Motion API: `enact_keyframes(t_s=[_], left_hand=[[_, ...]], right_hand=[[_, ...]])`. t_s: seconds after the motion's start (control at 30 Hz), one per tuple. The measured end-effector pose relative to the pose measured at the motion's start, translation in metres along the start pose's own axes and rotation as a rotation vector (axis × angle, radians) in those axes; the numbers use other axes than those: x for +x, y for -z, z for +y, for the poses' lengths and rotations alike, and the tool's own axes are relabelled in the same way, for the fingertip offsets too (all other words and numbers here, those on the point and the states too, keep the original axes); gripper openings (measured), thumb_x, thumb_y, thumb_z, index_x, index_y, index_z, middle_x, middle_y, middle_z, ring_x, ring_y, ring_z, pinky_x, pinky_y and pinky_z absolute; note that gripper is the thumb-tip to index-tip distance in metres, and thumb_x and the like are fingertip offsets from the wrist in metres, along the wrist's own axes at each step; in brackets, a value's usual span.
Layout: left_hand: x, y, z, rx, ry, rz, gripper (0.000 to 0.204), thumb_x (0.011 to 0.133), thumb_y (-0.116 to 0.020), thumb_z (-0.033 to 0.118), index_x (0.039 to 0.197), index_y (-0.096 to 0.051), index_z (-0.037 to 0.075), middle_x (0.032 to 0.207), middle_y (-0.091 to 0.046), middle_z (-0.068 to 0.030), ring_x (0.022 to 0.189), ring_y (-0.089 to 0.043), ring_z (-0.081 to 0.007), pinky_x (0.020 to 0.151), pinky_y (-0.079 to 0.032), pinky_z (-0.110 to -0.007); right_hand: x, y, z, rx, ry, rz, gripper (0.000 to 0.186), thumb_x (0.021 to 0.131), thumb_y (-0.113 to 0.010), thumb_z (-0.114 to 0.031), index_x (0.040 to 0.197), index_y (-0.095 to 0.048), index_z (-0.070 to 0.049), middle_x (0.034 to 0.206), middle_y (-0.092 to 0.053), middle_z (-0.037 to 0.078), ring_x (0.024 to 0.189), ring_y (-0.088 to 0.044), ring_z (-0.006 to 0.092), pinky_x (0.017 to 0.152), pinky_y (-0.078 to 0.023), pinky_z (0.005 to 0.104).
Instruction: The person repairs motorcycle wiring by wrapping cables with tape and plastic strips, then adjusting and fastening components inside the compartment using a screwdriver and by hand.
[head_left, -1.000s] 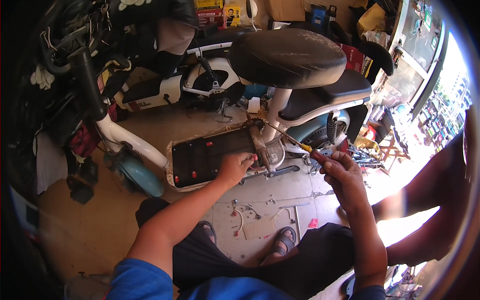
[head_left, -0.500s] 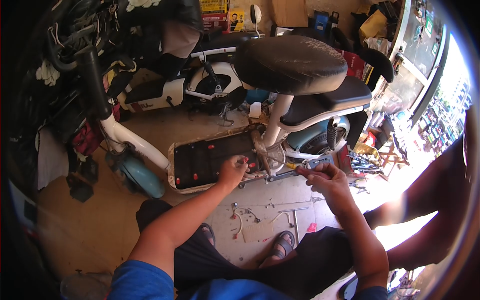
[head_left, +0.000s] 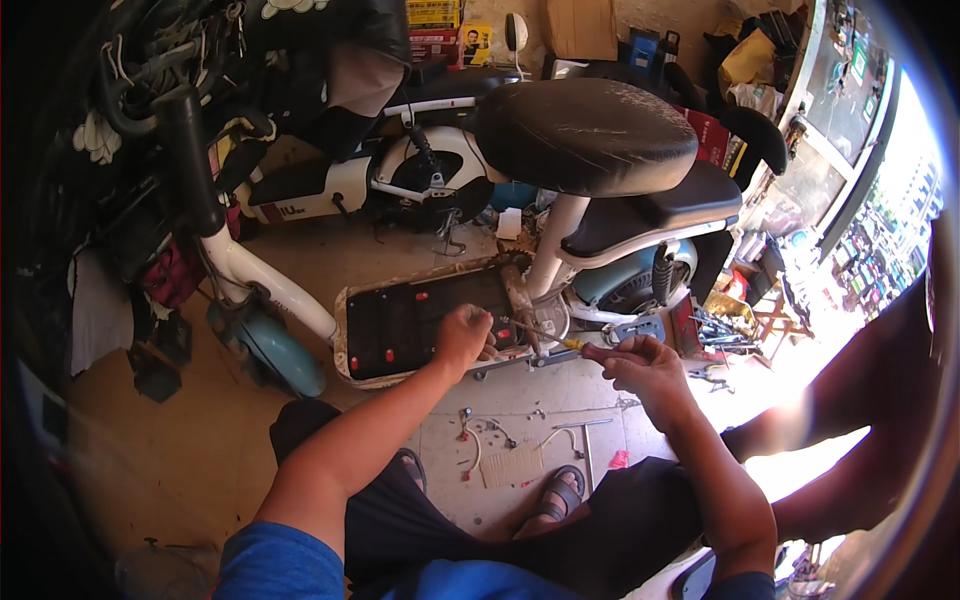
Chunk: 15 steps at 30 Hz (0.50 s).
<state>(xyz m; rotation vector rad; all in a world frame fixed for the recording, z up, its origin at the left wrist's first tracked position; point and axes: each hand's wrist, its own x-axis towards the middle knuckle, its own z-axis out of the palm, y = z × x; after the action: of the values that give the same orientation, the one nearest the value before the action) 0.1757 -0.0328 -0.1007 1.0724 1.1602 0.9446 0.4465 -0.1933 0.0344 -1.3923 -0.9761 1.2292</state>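
Observation:
An electric scooter stands before me, its footboard well (head_left: 341, 340) uncovered over black batteries (head_left: 395, 322) with red terminal caps (head_left: 390, 355). Over the well's right part is my left hand (head_left: 463, 338), its fingers pinched together; whatever they hold is hidden. My right hand (head_left: 640, 372) is closed round the handle of a screwdriver (head_left: 572, 343), partly yellow where it shows. The thin shaft points left toward my left fingertips, over the well's right end by the seat post (head_left: 558, 245). Where exactly its tip lies I cannot make out.
Short cables (head_left: 475, 445), small screws, a cardboard piece (head_left: 512, 465) and a T-shaped metal rod (head_left: 588, 450) lie on the floor near my feet. The worn black seat (head_left: 590, 138) overhangs the work. Behind stands another white scooter (head_left: 310, 195). Tools (head_left: 722, 333) lie at right, near another person's leg (head_left: 850, 400).
My right hand and the screwdriver have shifted left, bringing the shaft close to my left fingers. My left hand has turned slightly; the red bit at its fingertips no longer shows.

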Motion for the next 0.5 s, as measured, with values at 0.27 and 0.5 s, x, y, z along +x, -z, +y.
enact_keyframes(t_s=[0.27,0.5], left_hand=[[-0.007,0.003,0.013,-0.38,0.209,-0.166,0.033,0.106,-0.056,0.028,0.116,-0.062,-0.002,0.106,-0.075,-0.0224,0.088,-0.077,-0.034,0.075,-0.065,-0.042],[-0.024,-0.002,0.026,-0.437,0.161,-0.317,0.035,0.107,-0.053,0.025,0.125,-0.061,-0.003,0.115,-0.073,-0.0237,0.097,-0.076,-0.0361,0.084,-0.065,-0.043]], right_hand=[[-0.002,-0.003,-0.005,-0.061,-0.009,-0.029,0.031,0.089,-0.079,-0.006,0.111,-0.058,-0.001,0.106,-0.077,0.015,0.089,-0.071,0.0168,0.078,-0.057,0.0297],[-0.007,-0.007,-0.01,-0.093,-0.006,-0.036,0.029,0.09,-0.077,-0.006,0.108,-0.055,-0.002,0.117,-0.077,0.015,0.093,-0.07,0.0149,0.082,-0.056,0.0294]])
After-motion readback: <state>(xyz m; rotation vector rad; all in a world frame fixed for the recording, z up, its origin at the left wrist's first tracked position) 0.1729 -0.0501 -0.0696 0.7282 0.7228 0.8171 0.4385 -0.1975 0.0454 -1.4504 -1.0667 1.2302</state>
